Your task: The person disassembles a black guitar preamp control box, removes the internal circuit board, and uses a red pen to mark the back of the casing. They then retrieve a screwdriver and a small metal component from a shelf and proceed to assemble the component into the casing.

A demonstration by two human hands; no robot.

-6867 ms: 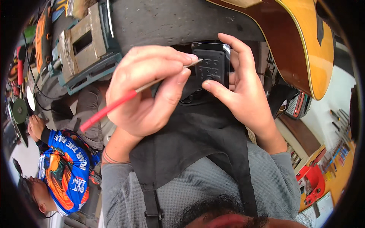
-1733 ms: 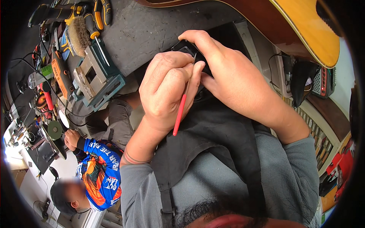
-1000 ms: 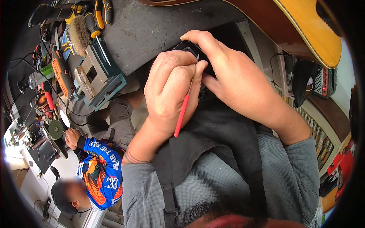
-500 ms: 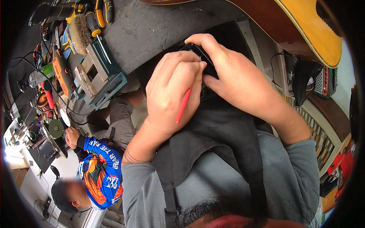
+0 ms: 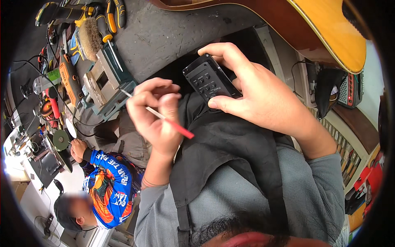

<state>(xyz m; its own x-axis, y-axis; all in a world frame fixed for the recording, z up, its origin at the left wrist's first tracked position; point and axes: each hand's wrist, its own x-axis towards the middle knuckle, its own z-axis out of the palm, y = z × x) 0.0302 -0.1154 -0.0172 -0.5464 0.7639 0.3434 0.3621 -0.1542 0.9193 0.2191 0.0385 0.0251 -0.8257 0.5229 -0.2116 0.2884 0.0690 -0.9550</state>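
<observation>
My right hand (image 5: 259, 88) grips a black guitar preamp panel (image 5: 204, 82) by its edges, fingers at the far corner and thumb at the near one. Its face, with several small round knobs, is turned up toward me. Left of it, my left hand (image 5: 155, 117) is closed around a slim red-ended tool (image 5: 180, 128). The tool's pale shaft slants up and left between the fingers to a thin tip; blur hides its exact kind. Tool and panel are apart. Beneath both hands lies my black apron (image 5: 230, 136).
A guitar (image 5: 325, 29) extends over the far right of the dark workbench (image 5: 173, 29). At left are a bench vise (image 5: 105, 86), a brush (image 5: 89, 39), an orange rotary tool (image 5: 68, 76) and cables. A co-worker in a blue jersey (image 5: 111, 177) sits at lower left, hands by a grinding disc (image 5: 61, 139).
My left hand has drawn back left from the panel with the red-ended tool, which has swung round. The panel, hidden before, now shows its knobbed face in my right hand.
</observation>
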